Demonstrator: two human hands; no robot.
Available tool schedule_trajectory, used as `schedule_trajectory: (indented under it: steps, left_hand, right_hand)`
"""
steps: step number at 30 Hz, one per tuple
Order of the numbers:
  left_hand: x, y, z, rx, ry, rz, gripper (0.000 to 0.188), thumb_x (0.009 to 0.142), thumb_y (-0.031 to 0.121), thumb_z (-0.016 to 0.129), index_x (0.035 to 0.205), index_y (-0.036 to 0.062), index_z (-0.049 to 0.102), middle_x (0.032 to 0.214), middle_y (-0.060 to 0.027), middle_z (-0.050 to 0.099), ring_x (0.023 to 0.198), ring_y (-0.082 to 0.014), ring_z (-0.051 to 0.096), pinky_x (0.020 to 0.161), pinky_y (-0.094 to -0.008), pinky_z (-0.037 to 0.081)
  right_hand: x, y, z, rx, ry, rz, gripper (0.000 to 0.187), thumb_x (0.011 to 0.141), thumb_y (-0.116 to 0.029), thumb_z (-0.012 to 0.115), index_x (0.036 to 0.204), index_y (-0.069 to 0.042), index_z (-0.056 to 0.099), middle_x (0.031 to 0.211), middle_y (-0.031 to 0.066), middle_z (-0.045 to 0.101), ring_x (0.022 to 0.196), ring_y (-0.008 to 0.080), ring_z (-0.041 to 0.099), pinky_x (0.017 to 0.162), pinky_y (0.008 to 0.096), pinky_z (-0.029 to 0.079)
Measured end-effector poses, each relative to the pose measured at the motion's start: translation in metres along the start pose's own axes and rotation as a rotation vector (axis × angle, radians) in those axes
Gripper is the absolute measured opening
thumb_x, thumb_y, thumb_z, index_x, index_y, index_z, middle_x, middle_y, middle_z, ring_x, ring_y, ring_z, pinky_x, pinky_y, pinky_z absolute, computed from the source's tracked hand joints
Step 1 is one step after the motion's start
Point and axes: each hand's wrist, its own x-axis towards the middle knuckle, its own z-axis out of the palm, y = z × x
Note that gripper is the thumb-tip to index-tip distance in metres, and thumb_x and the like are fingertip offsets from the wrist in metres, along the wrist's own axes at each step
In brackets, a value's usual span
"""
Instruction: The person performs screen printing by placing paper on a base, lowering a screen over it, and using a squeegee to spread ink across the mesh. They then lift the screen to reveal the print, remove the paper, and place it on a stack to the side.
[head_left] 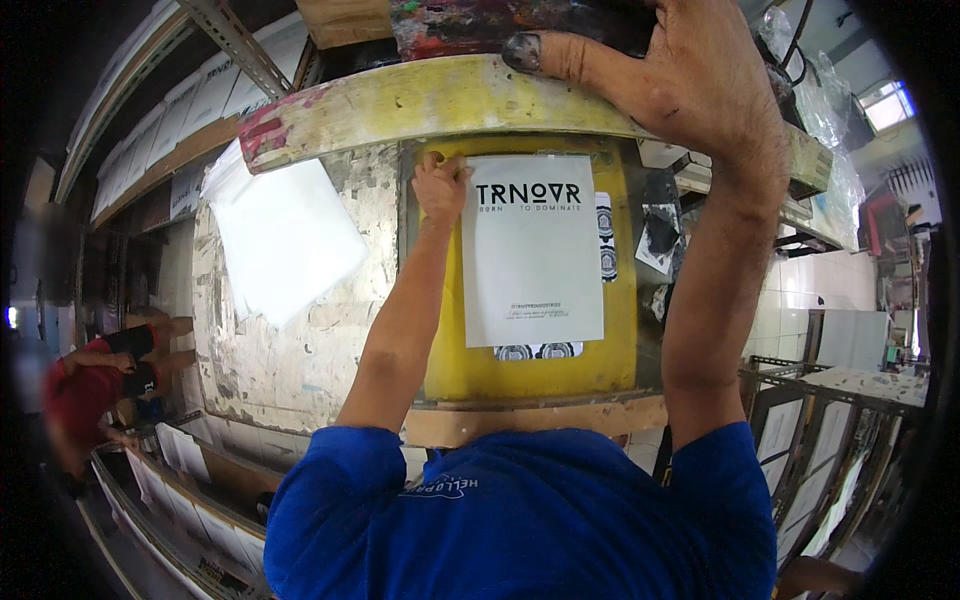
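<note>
A flat white sheet [533, 250], possibly a bag, lies on the yellow board [440, 370] in front of me, with black print near its top and small print lower down. My left hand [440, 187] pinches its upper left corner. Raised close to the camera, my right hand [660, 90] reaches over a long, paint-stained wooden frame [430, 108] and grips it. Its thumb, tipped with dark ink, lies along the frame's upper edge. The other fingers are mostly out of view. Stickers with black emblems [606, 238] peek out from under the sheet's right and bottom edges.
Left of the board, loose white sheets [290, 235] lie on the worn tabletop [250, 370]. A black-smeared card [658, 240] rests at the right. Metal racks [820, 440] stand on both sides. A person in a red shirt [80, 400] is at the far left.
</note>
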Motion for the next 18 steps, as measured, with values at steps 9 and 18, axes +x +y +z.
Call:
schedule_trajectory:
  steps: [9,18]
  left_hand:
    - [0.004,-0.002,0.000,-0.460,0.004,-0.059,0.010,0.086,0.010,0.073,0.092,0.0030,0.069,0.081,-0.0164,0.070,0.073,-0.0309,0.068,0.069,-0.0378,0.052]
    - [-0.045,-0.069,-0.118,-0.613,0.329,-0.278,0.011,0.091,0.007,0.067,0.092,-0.0034,0.065,0.079,-0.0114,0.067,0.075,-0.0195,0.061,0.074,-0.0334,0.050]
  right_hand:
    - [0.006,-0.014,0.004,-0.045,-0.054,0.207,0.041,0.071,-0.022,0.082,0.104,0.002,0.078,0.085,0.0158,0.077,0.069,0.0192,0.071,0.068,0.0282,0.057]
    - [0.010,-0.002,0.008,-0.064,-0.108,0.145,0.038,0.075,-0.018,0.079,0.109,0.001,0.076,0.088,0.0112,0.077,0.068,0.0149,0.068,0.063,0.0262,0.055]
